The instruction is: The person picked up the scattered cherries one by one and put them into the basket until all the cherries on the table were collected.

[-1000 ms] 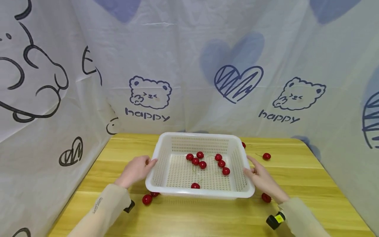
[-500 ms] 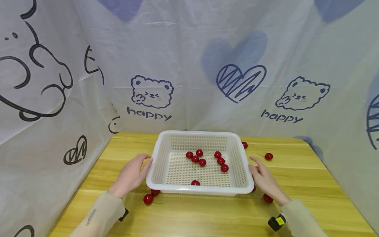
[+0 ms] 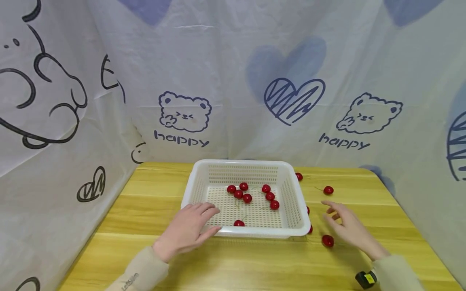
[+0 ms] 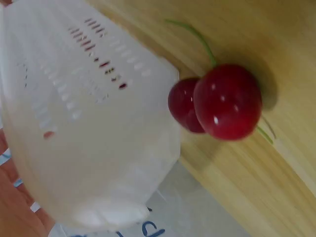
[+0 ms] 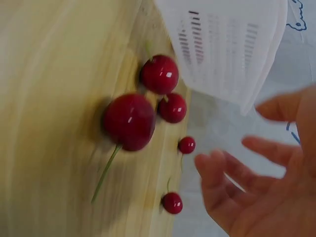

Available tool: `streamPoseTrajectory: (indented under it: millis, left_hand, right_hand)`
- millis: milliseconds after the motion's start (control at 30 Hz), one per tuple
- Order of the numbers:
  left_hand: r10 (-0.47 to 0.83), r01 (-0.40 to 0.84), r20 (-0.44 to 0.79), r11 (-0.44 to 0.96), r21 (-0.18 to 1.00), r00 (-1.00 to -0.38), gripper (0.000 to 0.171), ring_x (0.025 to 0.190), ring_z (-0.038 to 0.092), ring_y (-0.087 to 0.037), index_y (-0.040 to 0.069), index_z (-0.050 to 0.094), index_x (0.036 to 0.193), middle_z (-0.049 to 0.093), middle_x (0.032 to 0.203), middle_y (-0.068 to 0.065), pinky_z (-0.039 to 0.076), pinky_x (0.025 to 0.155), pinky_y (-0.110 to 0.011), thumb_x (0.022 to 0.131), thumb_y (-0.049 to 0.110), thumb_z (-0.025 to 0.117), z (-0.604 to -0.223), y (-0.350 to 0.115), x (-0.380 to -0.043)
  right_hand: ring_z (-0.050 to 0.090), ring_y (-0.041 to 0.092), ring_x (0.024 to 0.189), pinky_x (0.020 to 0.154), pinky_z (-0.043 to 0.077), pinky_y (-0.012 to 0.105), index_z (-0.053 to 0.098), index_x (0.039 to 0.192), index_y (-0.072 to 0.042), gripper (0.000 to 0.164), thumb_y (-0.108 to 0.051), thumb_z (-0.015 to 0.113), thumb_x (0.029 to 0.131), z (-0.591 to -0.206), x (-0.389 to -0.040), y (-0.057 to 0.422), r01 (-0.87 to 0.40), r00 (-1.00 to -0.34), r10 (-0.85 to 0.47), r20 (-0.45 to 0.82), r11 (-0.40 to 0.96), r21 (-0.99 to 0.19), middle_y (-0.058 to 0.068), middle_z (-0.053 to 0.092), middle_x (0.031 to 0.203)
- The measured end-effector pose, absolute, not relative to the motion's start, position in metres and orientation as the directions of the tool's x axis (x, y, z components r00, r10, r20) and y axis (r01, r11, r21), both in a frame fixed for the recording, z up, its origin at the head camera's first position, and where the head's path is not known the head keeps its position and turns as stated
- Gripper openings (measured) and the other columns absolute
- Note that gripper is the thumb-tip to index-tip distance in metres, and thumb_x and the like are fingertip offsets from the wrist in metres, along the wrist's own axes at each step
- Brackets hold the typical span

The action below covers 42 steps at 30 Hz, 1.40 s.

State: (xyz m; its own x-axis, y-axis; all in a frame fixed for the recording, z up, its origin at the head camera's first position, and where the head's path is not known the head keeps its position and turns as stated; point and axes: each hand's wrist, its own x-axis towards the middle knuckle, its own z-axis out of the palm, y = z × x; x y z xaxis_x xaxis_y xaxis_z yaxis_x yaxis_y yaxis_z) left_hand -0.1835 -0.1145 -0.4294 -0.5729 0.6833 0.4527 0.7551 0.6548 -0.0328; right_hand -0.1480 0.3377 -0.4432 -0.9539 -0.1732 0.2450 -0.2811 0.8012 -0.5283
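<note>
A white perforated plastic basket (image 3: 255, 231) stands on the table with several red cherries (image 3: 238, 194) on its floor. My left hand (image 3: 187, 230), fingers stretched out, hovers across the basket's front left corner and hides it in the head view. Beside the basket wall (image 4: 108, 158), two stemmed cherries (image 4: 227, 101) lie on the wood in the left wrist view; the hand covers them from above. To the right of the basket, my right hand (image 3: 351, 228) is held in the air, its fingers loosely bent and nothing in them. Below it lies a cherry (image 3: 327, 241).
More loose cherries lie right of the basket: one at the back (image 3: 328, 190), one by the rear corner (image 3: 299, 176), and two close against the right side (image 5: 160, 74). A printed cloth (image 3: 233, 81) hangs behind and along the sides of the wooden table (image 3: 233, 266).
Both hands have let go of the basket's sides. The left hand has moved right, over the front left corner; the right hand has moved away to the right. The basket has shifted slightly back.
</note>
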Motion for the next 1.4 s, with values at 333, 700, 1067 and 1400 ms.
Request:
streamPoseTrajectory:
  millis: [333,700,1067,1400]
  left_hand:
    - [0.704,0.759,0.394,0.65,-0.023,-0.591,0.046,0.07,0.061,-0.011,0.018,0.062,0.111,0.067,0.09,0.006,0.05,0.059,-0.034,0.092,0.057,0.047,-0.448,-0.107,-0.182]
    - [0.679,0.706,0.208,0.701,0.101,-0.704,0.051,0.047,0.04,-0.006,0.025,0.054,0.073,0.04,0.053,0.014,0.036,0.045,-0.027,0.091,0.068,0.035,-0.44,-0.1,-0.184]
    - [0.683,0.687,0.097,0.7,0.193,-0.724,0.057,0.047,0.042,-0.006,0.026,0.047,0.059,0.043,0.052,0.014,0.039,0.048,-0.026,0.089,0.072,0.032,-0.432,-0.099,-0.188]
    - [0.685,0.666,0.015,0.702,0.251,-0.728,0.063,0.046,0.044,-0.006,0.025,0.047,0.054,0.046,0.051,0.012,0.041,0.05,-0.026,0.087,0.076,0.029,-0.429,-0.099,-0.191]
  right_hand:
    - [0.053,0.026,0.095,0.065,0.051,0.034,0.049,0.134,-0.011,0.062,-0.044,0.068,0.084,-0.457,-0.134,0.35,-0.265,-0.955,-0.296,0.037,0.788,-0.556,0.017,0.052,0.12]
    - [0.043,0.016,0.076,0.06,0.039,0.027,0.056,0.121,-0.007,0.063,-0.042,0.078,0.073,-0.46,-0.132,0.345,-0.379,-0.907,-0.42,0.025,0.79,-0.482,0.004,0.05,0.095]
    - [0.049,0.016,0.082,0.067,0.046,0.033,0.06,0.109,-0.013,0.042,-0.028,0.079,0.075,-0.468,-0.139,0.344,-0.403,-0.889,-0.457,0.002,0.782,-0.475,0.001,0.052,0.094]
    - [0.05,0.014,0.079,0.067,0.047,0.035,0.06,0.101,-0.013,0.028,-0.019,0.076,0.078,-0.472,-0.142,0.339,-0.409,-0.885,-0.465,0.001,0.777,-0.478,-0.001,0.054,0.089]
